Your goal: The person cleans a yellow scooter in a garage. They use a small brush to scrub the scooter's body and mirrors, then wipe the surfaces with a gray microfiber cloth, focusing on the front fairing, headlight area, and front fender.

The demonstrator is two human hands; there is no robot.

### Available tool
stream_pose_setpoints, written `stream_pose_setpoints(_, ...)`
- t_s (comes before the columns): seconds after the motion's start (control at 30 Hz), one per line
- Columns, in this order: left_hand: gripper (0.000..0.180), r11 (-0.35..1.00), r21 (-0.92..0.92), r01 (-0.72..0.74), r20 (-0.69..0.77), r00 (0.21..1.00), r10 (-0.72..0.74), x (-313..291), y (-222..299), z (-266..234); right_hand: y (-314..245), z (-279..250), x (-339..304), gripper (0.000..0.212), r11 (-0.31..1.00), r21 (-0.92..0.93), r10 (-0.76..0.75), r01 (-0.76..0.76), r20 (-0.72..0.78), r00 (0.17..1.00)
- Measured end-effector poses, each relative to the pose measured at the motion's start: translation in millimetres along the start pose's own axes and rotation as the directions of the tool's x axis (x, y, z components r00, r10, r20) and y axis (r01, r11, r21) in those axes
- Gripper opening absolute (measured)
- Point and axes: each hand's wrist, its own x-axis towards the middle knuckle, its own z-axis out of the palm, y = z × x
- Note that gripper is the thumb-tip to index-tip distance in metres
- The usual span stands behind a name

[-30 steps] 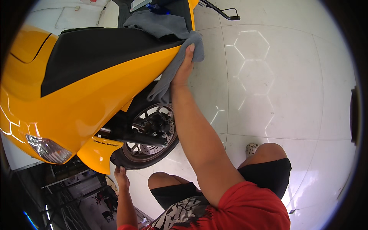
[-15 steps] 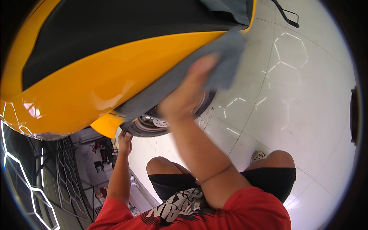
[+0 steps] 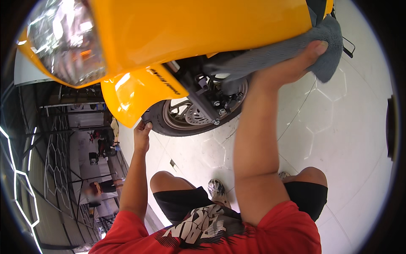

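A yellow scooter front panel spans the upper part of the view. Against its lower right edge my right hand presses a grey microfiber cloth, gripping it with the thumb on top. The cloth trails left below the panel. Lower left, my left hand holds the edge of the black front tire, just under the tip of the yellow front fender. Some of its fingers are hidden behind the tire. Between the hands show the brake disc and the dark fork leg.
A clear headlight sits at the upper left. Below lies the pale tiled floor, with my knees bent over it. A black side stand or lever juts out at the right. Another person is far off at the left.
My view has shifted, so the headlight, fender and front wheel show more fully. My right hand has moved right with the cloth along the panel edge. My left hand stays at the tire.
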Motion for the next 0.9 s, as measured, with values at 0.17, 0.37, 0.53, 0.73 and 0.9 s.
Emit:
stream_pose_setpoints(0.17, 0.069, 0.995, 0.092, -0.044, 0.1, 0.994, 0.035, 9.7, 21.7, -2.6, 26.8, -57.5, 28.6, 0.054, 0.965, -0.076, 0.213, -0.25, -0.326, 0.921)
stream_pose_setpoints(0.37, 0.094, 0.963, -0.221, -0.155, 0.105, 0.978, 0.182, 30.7, -18.4, 18.9, 44.5, -76.6, -98.7, 0.047, 0.964, -0.135, 0.241, -0.23, 0.069, 0.968)
stream_pose_setpoints(0.53, 0.104, 0.905, -0.374, -0.202, 0.093, 0.963, 0.253, 51.2, -52.0, 30.3, 35.3, -43.6, -92.7, 0.053, 0.674, -0.446, -0.087, 0.589, 0.744, 0.662)
stream_pose_setpoints(0.73, 0.099, 0.896, -0.428, -0.117, 0.204, 0.953, 0.223, 77.4, -58.2, 30.3, -0.1, -19.9, -25.2, 0.057, 0.644, -0.311, 0.158, 0.698, 0.948, 0.277)
stream_pose_setpoints(0.9, 0.096, 0.891, -0.435, -0.131, 0.25, 0.933, 0.259, 90.0, -63.9, 29.3, 2.1, -48.0, -57.7, 0.05, 0.32, -0.253, -0.06, 0.913, 0.956, 0.286)
